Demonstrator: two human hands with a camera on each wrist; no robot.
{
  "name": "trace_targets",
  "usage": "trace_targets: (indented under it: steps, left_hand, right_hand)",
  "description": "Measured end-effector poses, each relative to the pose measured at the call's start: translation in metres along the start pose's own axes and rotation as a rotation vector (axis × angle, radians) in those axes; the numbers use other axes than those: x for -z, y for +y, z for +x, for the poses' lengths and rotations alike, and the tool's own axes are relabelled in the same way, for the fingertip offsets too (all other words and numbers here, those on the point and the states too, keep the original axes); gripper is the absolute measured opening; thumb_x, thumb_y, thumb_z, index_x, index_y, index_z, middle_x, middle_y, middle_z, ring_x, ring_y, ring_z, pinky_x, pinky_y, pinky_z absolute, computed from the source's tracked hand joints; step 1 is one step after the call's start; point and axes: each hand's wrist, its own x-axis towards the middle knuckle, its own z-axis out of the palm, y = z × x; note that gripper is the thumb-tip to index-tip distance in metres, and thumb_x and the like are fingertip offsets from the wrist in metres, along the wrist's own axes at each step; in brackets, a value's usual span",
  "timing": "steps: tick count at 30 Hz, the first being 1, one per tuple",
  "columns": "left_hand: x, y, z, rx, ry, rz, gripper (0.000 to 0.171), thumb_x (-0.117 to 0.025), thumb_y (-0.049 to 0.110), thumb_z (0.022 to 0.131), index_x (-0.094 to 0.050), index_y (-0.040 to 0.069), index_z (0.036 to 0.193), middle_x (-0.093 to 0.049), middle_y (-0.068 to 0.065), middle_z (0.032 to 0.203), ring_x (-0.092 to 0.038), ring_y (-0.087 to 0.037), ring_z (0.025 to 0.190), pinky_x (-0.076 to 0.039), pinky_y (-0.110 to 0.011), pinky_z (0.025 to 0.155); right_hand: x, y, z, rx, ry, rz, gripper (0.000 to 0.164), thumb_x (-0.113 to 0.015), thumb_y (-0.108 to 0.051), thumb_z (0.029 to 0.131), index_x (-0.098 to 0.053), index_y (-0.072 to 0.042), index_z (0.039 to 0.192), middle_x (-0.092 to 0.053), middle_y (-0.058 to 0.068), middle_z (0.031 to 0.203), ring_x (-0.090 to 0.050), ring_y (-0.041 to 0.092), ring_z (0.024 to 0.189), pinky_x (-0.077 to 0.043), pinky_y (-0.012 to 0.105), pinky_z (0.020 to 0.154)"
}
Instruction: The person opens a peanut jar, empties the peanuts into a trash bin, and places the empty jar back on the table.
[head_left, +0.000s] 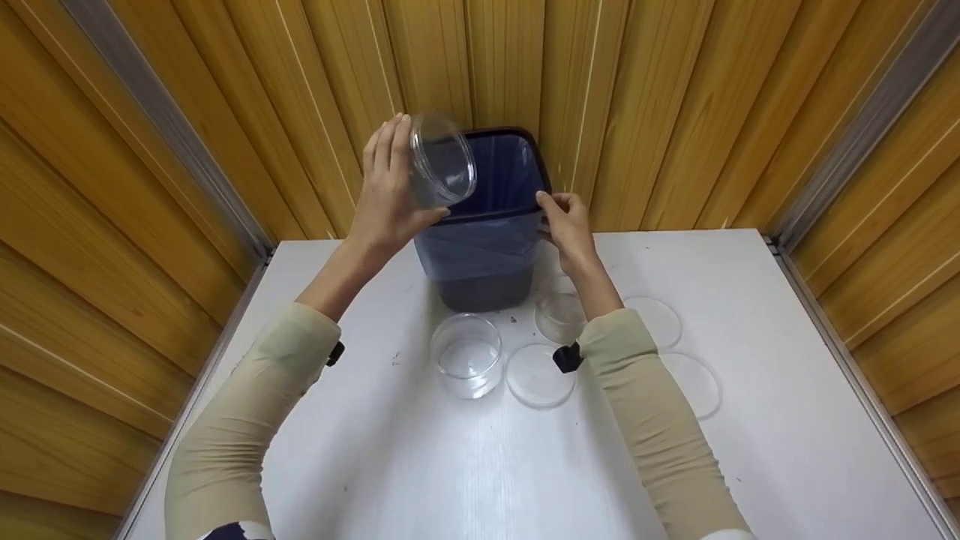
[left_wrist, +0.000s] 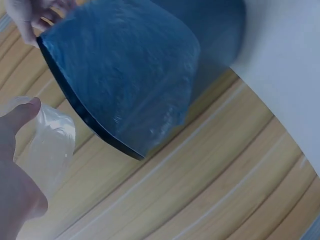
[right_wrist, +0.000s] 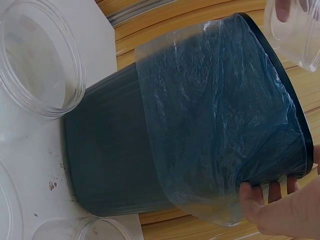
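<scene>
My left hand (head_left: pixel 386 184) grips a clear plastic jar (head_left: pixel 442 161) by its side, fingers over the top and thumb below. The jar is tilted on its side, its mouth turned right over the left edge of a dark bin (head_left: pixel 487 294). No contents show inside it. A thin blue bag (head_left: pixel 480 251) lines the bin and folds down over the outside. At the bin's right front corner, my right hand (head_left: pixel 571 229) pinches the dark rim, thumb on top and fingers against the bag outside, as the right wrist view (right_wrist: pixel 280 212) also shows.
Two more clear jars (head_left: pixel 467 364) (head_left: pixel 559 319) stand in front of the bin. A round lid (head_left: pixel 540 379) lies between them, and two clear discs (head_left: pixel 660 322) (head_left: pixel 699 386) lie by the right sleeve. Dark specks dot the white table (head_left: pixel 420 465). Wood-patterned walls (head_left: pixel 675 112) enclose it.
</scene>
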Motion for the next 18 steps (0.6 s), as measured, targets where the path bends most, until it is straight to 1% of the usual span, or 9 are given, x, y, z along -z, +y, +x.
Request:
trace_targets:
  steps: [2, 4, 7, 9, 12, 15, 18]
  left_hand:
    - [0.000, 0.004, -0.003, 0.038, 0.025, -0.048, 0.127, -0.100, 0.025, 0.059, -0.024, -0.002, 0.157, -0.031, -0.021, 0.160, -0.024, -0.035, 0.148, -0.020, -0.035, 0.124]
    - [0.000, 0.009, -0.007, 0.062, 0.051, -0.089, 0.128, -0.100, 0.028, 0.058, -0.024, -0.004, 0.156, -0.033, -0.021, 0.159, -0.026, -0.036, 0.146, -0.020, -0.036, 0.123]
    - [-0.002, 0.016, -0.015, 0.105, 0.067, -0.140, 0.130, -0.100, 0.031, 0.058, -0.022, -0.005, 0.156, -0.033, -0.021, 0.159, -0.028, -0.036, 0.145, -0.021, -0.039, 0.122]
    - [-0.002, 0.022, -0.021, 0.136, 0.062, -0.176, 0.129, -0.100, 0.032, 0.059, -0.022, -0.004, 0.155, -0.032, -0.020, 0.160, -0.029, -0.036, 0.145, -0.023, -0.041, 0.121]
    - [-0.001, 0.029, -0.026, 0.168, 0.036, -0.212, 0.127, -0.099, 0.034, 0.060, -0.022, -0.002, 0.155, -0.032, -0.018, 0.159, -0.029, -0.034, 0.144, -0.027, -0.043, 0.119]
    - [0.000, 0.034, -0.030, 0.189, 0.009, -0.237, 0.126, -0.099, 0.035, 0.060, -0.023, 0.001, 0.154, -0.034, -0.017, 0.158, -0.030, -0.033, 0.143, -0.030, -0.044, 0.118]
    - [-0.001, 0.037, -0.034, 0.200, -0.008, -0.259, 0.125, -0.099, 0.035, 0.060, -0.024, 0.001, 0.154, -0.033, -0.018, 0.158, -0.031, -0.033, 0.143, -0.030, -0.044, 0.118]
  right_hand:
    - [0.002, 0.002, 0.000, 0.039, -0.009, -0.063, 0.048, -0.057, -0.036, 0.104, -0.044, -0.001, 0.135, -0.049, 0.011, 0.122, -0.054, 0.024, 0.104, -0.046, 0.047, 0.105]
    - [0.007, 0.006, -0.001, 0.100, -0.026, -0.154, 0.054, -0.055, -0.039, 0.104, -0.043, 0.000, 0.139, -0.049, 0.015, 0.130, -0.053, 0.026, 0.111, -0.048, 0.045, 0.104]
    - [0.019, 0.011, -0.003, 0.223, -0.041, -0.362, 0.059, -0.051, -0.043, 0.105, -0.045, 0.001, 0.143, -0.051, 0.018, 0.139, -0.052, 0.030, 0.123, -0.046, 0.044, 0.105]
    - [0.029, 0.012, -0.005, 0.312, -0.047, -0.509, 0.058, -0.049, -0.044, 0.106, -0.047, 0.001, 0.144, -0.051, 0.019, 0.142, -0.049, 0.033, 0.130, -0.043, 0.046, 0.108]
    - [0.046, 0.011, -0.010, 0.439, -0.051, -0.720, 0.057, -0.047, -0.043, 0.106, -0.048, -0.001, 0.145, -0.048, 0.020, 0.147, -0.040, 0.038, 0.140, -0.034, 0.052, 0.115]
    - [0.061, 0.008, -0.018, 0.533, -0.074, -0.858, 0.060, -0.048, -0.045, 0.105, -0.046, -0.004, 0.150, -0.044, 0.019, 0.153, -0.031, 0.038, 0.147, -0.027, 0.056, 0.119]
    - [0.074, 0.006, -0.026, 0.596, -0.094, -0.956, 0.063, -0.050, -0.047, 0.104, -0.045, -0.007, 0.152, -0.042, 0.017, 0.156, -0.028, 0.036, 0.149, -0.026, 0.057, 0.120]
